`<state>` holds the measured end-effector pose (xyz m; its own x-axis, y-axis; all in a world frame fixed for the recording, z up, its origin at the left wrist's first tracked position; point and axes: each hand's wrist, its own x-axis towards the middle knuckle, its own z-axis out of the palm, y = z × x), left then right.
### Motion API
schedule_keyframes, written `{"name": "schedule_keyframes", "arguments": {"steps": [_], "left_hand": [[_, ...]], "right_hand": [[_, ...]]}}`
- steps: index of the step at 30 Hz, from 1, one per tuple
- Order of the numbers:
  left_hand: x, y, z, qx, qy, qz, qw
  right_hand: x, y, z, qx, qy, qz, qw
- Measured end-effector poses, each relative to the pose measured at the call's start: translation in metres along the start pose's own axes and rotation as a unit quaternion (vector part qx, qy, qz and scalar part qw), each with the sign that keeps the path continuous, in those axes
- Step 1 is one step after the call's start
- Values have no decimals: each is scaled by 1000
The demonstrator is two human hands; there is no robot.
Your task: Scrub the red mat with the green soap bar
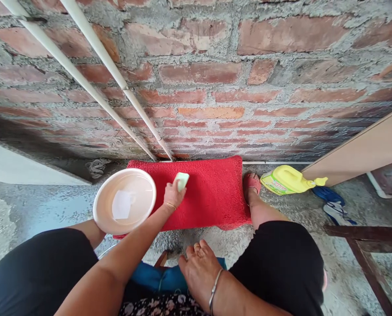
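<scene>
Rough brick wall [199,74] is filling the space before the seated person, with two pale pipes [126,90] running down it toward the floor. At its foot a red mat [212,193] is lying spread between the person's feet. From where I'm standing, I'm seeing the left hand [174,195] reaching over that mat, its fingers closing around a pale green block [182,181]. The block is sitting inside the grip and jutting out past the fingers, on the side toward the wall; whether it is touching the mat, I cannot tell. Just left of this hand, a pale basin [108,193] is overlapping the mat's left end. Nearer the body, the right hand [199,270] is hanging over the lap beside some blue cloth [169,278], fingers loosely curling, well apart from the block. Off to the right, a yellow jug [286,180] is lying beside the person's foot.
</scene>
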<state>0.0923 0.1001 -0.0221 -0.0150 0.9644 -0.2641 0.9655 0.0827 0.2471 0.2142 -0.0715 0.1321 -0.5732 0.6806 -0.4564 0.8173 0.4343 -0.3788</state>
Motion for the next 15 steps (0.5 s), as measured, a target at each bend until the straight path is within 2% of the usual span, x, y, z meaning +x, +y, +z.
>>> {"name": "schedule_keyframes", "arguments": {"steps": [2, 4, 6, 7, 9, 11, 13, 15], "left_hand": [[35, 6, -11, -12, 31, -89, 995], [59, 17, -13, -18, 44, -147, 988], [66, 36, -6, -16, 44, -163, 986], [62, 47, 0, -10, 39, -149, 988], [42, 70, 16, 18, 15, -73, 997], [6, 86, 34, 65, -37, 61, 995], [-39, 89, 52, 97, -94, 197, 971], [-81, 78, 65, 97, -180, 322, 924]], "right_hand": [[0, 2, 1, 7, 15, 8, 1000], [1, 5, 2, 16, 28, 19, 999], [2, 7, 3, 22, 34, 28, 999], [2, 7, 2, 23, 36, 28, 999], [2, 8, 1, 23, 39, 20, 999], [2, 7, -1, 25, 44, 13, 999], [1, 6, -2, 27, 46, 10, 999], [0, 4, -3, 21, 43, 8, 999]]}}
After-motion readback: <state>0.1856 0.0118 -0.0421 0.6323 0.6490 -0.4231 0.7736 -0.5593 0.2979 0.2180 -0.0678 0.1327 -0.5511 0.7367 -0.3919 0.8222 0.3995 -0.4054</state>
